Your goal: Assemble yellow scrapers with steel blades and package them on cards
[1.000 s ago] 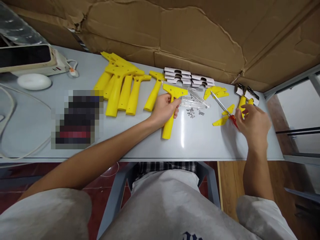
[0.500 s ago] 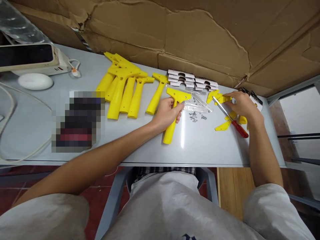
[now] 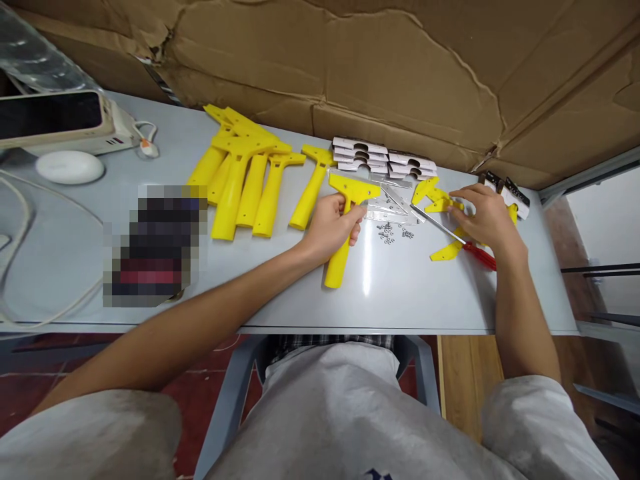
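A yellow scraper handle (image 3: pixel 338 265), T-shaped with a wide head, is wrapped in the fingers of my left hand (image 3: pixel 333 223). Its head points away from me and a small screw shows in it. My right hand (image 3: pixel 487 213) is at the small yellow plastic pieces, thumb and forefinger on either side of one yellow plastic piece (image 3: pixel 440 203). Another yellow piece (image 3: pixel 447 253) lies nearer me. Between them rests a screwdriver (image 3: pixel 479 255) with a red handle, its shaft pointing left and its handle end partly hidden by my right wrist.
Several more scraper handles (image 3: pixel 231 193) lie left of my left hand. Metal blades (image 3: pixel 393 212), small screws (image 3: pixel 386 233) and stacked white card sleeves (image 3: pixel 361 155) are beyond it. A blurred-out object (image 3: pixel 155 247), a white mouse (image 3: pixel 70 167) and cables lie left. Cardboard (image 3: pixel 260 60) walls the back.
My right hand has shifted slightly at the yellow pieces, its thumb now showing. The screwdriver has turned, its tip swinging left and nearer me. My left hand keeps its hold.
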The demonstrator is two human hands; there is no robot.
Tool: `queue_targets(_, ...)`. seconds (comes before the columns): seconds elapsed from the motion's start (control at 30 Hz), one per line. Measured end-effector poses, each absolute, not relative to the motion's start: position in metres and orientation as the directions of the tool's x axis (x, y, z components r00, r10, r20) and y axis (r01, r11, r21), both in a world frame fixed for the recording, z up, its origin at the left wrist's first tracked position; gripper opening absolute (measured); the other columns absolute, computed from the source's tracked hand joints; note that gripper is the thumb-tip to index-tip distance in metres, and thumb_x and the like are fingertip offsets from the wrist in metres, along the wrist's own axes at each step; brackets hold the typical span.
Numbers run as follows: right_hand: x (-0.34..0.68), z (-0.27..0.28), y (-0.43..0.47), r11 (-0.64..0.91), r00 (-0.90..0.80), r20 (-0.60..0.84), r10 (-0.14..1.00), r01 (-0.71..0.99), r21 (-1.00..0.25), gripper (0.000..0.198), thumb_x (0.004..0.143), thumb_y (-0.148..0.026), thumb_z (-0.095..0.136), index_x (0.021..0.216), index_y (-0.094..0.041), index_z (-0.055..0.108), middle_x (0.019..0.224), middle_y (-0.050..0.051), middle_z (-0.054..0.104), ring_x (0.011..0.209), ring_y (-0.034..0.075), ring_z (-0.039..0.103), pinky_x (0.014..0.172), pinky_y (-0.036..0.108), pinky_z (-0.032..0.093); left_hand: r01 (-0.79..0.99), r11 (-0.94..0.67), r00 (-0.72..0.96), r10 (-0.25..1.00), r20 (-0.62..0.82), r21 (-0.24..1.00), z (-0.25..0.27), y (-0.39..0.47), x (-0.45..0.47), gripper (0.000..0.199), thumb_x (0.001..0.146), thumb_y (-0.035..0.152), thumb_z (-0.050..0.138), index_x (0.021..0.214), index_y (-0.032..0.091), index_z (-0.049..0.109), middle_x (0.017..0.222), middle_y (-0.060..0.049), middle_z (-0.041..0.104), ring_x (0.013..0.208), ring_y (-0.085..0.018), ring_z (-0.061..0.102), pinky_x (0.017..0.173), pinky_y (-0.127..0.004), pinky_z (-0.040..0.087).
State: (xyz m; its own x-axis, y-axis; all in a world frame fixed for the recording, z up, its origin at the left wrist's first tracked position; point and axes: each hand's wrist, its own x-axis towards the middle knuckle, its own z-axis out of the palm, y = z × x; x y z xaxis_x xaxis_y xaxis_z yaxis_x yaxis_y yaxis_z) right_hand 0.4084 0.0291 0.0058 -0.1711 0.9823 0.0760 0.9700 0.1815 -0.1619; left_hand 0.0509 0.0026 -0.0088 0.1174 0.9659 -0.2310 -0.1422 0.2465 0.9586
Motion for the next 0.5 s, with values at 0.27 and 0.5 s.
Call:
queue_targets(0.27, 0.338, 0.012, 0.003, 0.482, -0.512, -0.008, 0.859, 0.813, -0.328, 0.040, 0.107, -0.046, 0.056, 0.124, -0.021, 0.083, 0.119, 0.009, 0.070, 0.113, 0.017, 0.065, 0.104, 0.036, 0.053, -0.130, 0.237, 0.120, 0.968, -0.222, 0.963, -0.010, 0.002, 0.050, 0.032, 0.093, 0.011, 0.068, 0.066, 0.022, 0.053, 0.053, 0.004, 0.054, 0.039, -0.007, 0.049, 0.038, -0.021, 0.040)
queue_targets(0.5, 0.343, -0.001, -0.003, 0.525, -0.545, 0.029, 0.838, 0.790, -0.317, 0.036, 0.100, -0.028, 0.057, 0.122, -0.022, 0.085, 0.117, 0.008, 0.071, 0.110, 0.015, 0.063, 0.102, 0.034, 0.049, -0.111, 0.222, 0.137, 0.969, -0.206, 0.969, -0.011, 0.003, 0.048, 0.033, 0.094, 0.011, 0.067, 0.067, 0.022, 0.053, 0.049, 0.005, 0.054, 0.037, -0.007, 0.048, 0.038, -0.021, 0.040)
